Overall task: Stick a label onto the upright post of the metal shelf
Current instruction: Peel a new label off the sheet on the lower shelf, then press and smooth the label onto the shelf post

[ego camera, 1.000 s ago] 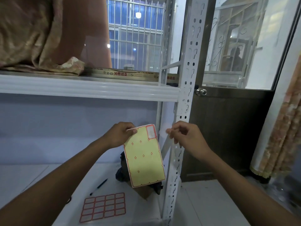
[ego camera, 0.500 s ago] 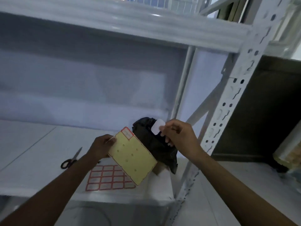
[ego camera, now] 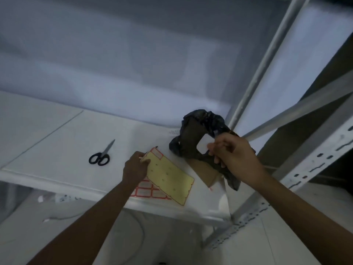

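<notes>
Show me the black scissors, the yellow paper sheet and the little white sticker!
Black-handled metal scissors (ego camera: 102, 152), head view, at the pivot.
Yellow paper sheet (ego camera: 168, 176), head view, its flat middle.
Small white rectangular label (ego camera: 204, 143), head view, its bare face.

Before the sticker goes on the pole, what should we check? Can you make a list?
1. Small white rectangular label is off its sheet and pinched in the right hand: ok.
2. Label is lined up against the grey perforated metal post: not ok, it is apart from the post.
3. Sticky side faces the post: cannot tell.
4. Left hand holds the yellow paper backing sheet clear of the post: ok.
5. The post's surface is clean: cannot tell, too blurred.
</notes>
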